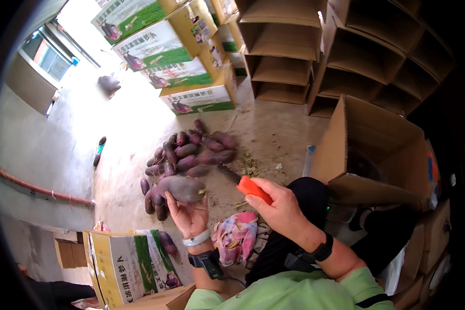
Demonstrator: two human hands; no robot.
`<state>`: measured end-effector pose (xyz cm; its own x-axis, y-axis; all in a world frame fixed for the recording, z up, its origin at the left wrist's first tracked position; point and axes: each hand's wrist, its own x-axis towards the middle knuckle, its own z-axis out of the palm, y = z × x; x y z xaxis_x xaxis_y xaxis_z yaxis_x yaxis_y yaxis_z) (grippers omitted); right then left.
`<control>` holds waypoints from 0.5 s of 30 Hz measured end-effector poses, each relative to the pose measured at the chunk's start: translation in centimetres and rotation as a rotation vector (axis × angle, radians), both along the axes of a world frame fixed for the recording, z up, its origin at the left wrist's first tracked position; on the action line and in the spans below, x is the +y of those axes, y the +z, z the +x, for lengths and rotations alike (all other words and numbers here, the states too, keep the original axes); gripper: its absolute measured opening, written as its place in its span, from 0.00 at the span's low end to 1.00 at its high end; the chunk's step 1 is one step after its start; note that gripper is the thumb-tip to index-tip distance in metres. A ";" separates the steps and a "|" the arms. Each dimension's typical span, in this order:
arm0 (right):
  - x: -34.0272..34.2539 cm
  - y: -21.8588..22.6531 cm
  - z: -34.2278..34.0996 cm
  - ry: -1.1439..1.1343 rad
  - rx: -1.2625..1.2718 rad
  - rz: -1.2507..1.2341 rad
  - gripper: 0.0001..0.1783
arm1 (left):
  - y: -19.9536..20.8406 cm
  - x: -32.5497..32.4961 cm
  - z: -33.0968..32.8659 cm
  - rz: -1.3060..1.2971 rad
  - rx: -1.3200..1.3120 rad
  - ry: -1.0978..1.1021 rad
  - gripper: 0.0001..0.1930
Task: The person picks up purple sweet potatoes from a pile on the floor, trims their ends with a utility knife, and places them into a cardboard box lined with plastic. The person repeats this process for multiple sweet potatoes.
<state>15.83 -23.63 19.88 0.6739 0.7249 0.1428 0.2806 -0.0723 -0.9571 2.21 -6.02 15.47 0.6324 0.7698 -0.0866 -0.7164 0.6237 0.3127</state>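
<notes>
A large purple radish point(181, 188) lies across the fingers of my left hand point(191, 217), which supports it from below. Its stem end points right. In my right hand point(278, 205) is a knife point(253, 189) with an orange-red handle. The knife's dark blade points up and left, apart from the radish. Just beyond my left hand, a heap of purple radishes point(185, 151) is spread on the concrete floor. One more radish point(167, 243) rests near the printed carton at lower left.
A crumpled pink cloth point(236, 236) lies between my arms. An open cardboard box point(329, 150) stands at right, with something dark inside. Printed cartons point(175, 72) and empty open boxes point(281, 41) are stacked at the back. Leaf scraps point(249, 166) litter the floor. A dark sleeve point(51, 292) shows at lower left.
</notes>
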 end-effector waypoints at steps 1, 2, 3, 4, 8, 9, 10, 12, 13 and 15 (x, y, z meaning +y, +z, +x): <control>-0.5 0.5 0.4 0.010 0.051 0.005 0.20 | 0.8 -0.3 0.9 0.071 0.135 0.058 0.26; -1.2 0.8 0.8 0.037 0.107 0.002 0.20 | 1.3 -0.4 0.9 0.136 0.210 0.011 0.26; -1.9 1.3 1.0 0.058 0.141 0.042 0.19 | 2.2 -0.4 0.9 0.203 0.268 0.017 0.26; -3.1 2.0 1.5 0.064 0.158 0.061 0.20 | 2.4 -0.2 1.0 0.252 0.302 -0.027 0.26; -9.7 5.1 4.3 -0.152 0.050 0.224 0.22 | 6.9 -1.1 4.2 0.390 0.304 -0.218 0.28; -11.6 5.3 5.3 -0.286 -0.019 0.254 0.22 | 7.8 -1.4 5.3 0.418 0.295 -0.255 0.27; -14.0 5.9 6.0 -0.418 0.083 0.284 0.22 | 8.8 -1.9 6.8 0.454 0.302 -0.283 0.27; -17.6 6.6 7.5 -0.686 0.023 0.395 0.22 | 10.7 -3.4 10.3 0.510 0.267 -0.385 0.27; -19.8 7.0 7.9 -0.746 0.029 0.416 0.20 | 11.7 -4.7 12.6 0.554 0.284 -0.437 0.27; -21.8 7.3 8.9 -0.789 0.018 0.451 0.20 | 13.3 -6.4 15.8 0.553 0.260 -0.566 0.28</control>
